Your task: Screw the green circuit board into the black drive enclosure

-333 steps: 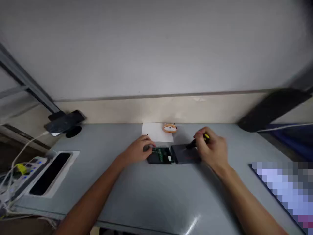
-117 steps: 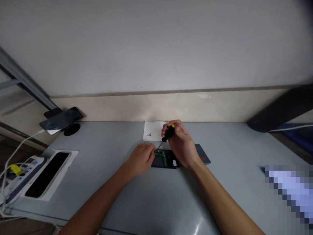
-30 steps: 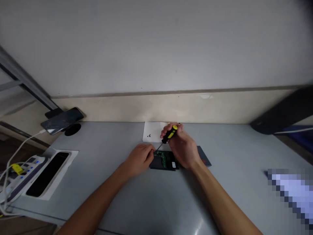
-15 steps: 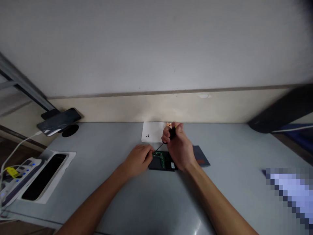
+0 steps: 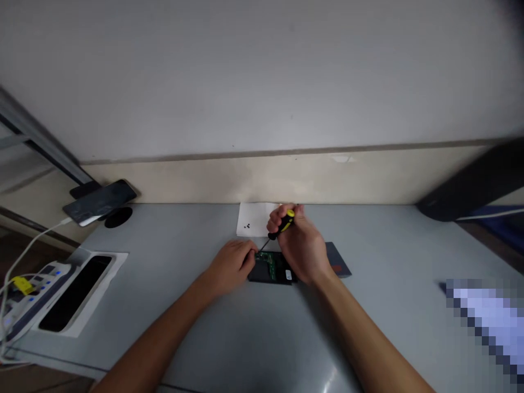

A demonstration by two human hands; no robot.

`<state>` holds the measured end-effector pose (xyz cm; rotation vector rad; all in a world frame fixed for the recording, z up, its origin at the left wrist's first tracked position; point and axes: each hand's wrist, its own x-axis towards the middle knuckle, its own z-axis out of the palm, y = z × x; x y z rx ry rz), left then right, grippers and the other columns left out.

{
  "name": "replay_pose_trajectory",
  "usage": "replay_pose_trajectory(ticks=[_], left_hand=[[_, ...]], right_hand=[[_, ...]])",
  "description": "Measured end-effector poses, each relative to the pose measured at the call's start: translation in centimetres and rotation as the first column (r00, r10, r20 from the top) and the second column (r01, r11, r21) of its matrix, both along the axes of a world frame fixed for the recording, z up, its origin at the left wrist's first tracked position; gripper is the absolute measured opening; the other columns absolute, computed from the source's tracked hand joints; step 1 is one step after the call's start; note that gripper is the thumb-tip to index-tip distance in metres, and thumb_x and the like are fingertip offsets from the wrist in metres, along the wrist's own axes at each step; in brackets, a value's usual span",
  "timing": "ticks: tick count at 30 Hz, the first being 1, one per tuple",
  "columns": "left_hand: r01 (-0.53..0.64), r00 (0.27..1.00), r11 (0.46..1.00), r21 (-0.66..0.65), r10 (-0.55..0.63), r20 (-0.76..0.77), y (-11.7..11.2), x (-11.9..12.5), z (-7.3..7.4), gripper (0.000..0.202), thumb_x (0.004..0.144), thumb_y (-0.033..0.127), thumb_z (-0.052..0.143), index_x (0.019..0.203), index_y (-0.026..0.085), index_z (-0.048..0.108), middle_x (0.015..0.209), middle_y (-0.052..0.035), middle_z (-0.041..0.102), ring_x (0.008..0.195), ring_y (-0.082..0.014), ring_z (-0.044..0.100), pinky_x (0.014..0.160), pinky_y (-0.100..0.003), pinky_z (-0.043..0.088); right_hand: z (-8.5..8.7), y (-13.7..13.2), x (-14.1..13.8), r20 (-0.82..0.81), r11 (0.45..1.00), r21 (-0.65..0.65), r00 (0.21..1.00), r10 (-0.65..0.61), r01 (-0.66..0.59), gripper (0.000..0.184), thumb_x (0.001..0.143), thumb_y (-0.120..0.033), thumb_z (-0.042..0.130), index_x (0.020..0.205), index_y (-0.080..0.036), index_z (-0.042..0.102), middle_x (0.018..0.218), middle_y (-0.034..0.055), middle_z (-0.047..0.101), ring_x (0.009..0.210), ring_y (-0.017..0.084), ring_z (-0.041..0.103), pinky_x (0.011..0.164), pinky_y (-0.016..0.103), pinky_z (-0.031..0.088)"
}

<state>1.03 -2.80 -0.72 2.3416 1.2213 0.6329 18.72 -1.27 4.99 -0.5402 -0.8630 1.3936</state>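
Note:
A black flat electronic device (image 5: 262,271) lies opened on the table, its green circuit board (image 5: 271,263) exposed and a small white label near its right end. My left hand (image 5: 232,266) is closed on the device's upper left corner, thumb and fingers together; the fingertips' exact contact is hidden. In my right hand (image 5: 303,245) is a black and yellow screwdriver (image 5: 282,224), tilted, fingers wrapped round its handle. Its thin shaft reaches down left to the board beside my left fingertips. Behind, several small dark screws (image 5: 246,226) rest on a white paper (image 5: 257,215).
A dark grey flat panel (image 5: 338,261) lies right of the device, partly behind my right wrist. To the left are a black-screened phone (image 5: 77,295) on white paper, a power strip (image 5: 36,295) and a propped phone (image 5: 100,202) with a cable. A dark cylinder (image 5: 458,188) leans at right.
My right hand has turned the screwdriver handle slightly, and its yellow end now shows more. The left hand and the device stay in place.

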Motion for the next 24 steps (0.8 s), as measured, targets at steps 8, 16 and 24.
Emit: replay_pose_trajectory(ticks=[8, 16, 24], left_hand=[[0.003, 1.000, 1.000, -0.016, -0.003, -0.003, 0.0, 0.0, 0.1, 0.018, 0.100, 0.015, 0.042, 0.097, 0.021, 0.058, 0.089, -0.0025, 0.067, 0.087, -0.0205, 0.063, 0.084, -0.035, 0.046], [0.001, 1.000, 1.000, -0.006, -0.001, -0.025, -0.1, 0.0, 0.0, 0.017, 0.101, 0.016, 0.042, 0.096, 0.021, 0.057, 0.090, -0.0022, 0.066, 0.088, -0.0207, 0.062, 0.086, -0.035, 0.045], [0.007, 1.000, 1.000, -0.006, -0.007, -0.008, -0.1, 0.0, 0.1, 0.017, 0.098, 0.015, 0.043, 0.098, 0.021, 0.058, 0.092, -0.0031, 0.068, 0.089, -0.0211, 0.063, 0.085, -0.035, 0.046]], right_hand=[[-0.6, -0.1, 0.1, 0.068, 0.997, 0.061, 0.996, -0.049, 0.045, 0.015, 0.095, -0.036, 0.065, 0.087, -0.027, 0.056, 0.081, -0.0001, 0.053, 0.076, 0.017, 0.049, 0.075, 0.032, 0.041], [0.2, -0.6, -0.2, 0.090, 0.999, 0.035, 0.996, -0.026, 0.023, 0.022, 0.101, -0.042, 0.052, 0.095, -0.027, 0.066, 0.084, 0.0032, 0.055, 0.077, 0.020, 0.053, 0.076, 0.036, 0.044], [-0.2, -0.6, -0.6, 0.020, 0.999, 0.024, 1.000, -0.024, 0.024, 0.015, 0.094, -0.036, 0.064, 0.091, -0.028, 0.052, 0.076, -0.0012, 0.050, 0.071, 0.017, 0.049, 0.074, 0.032, 0.042]])
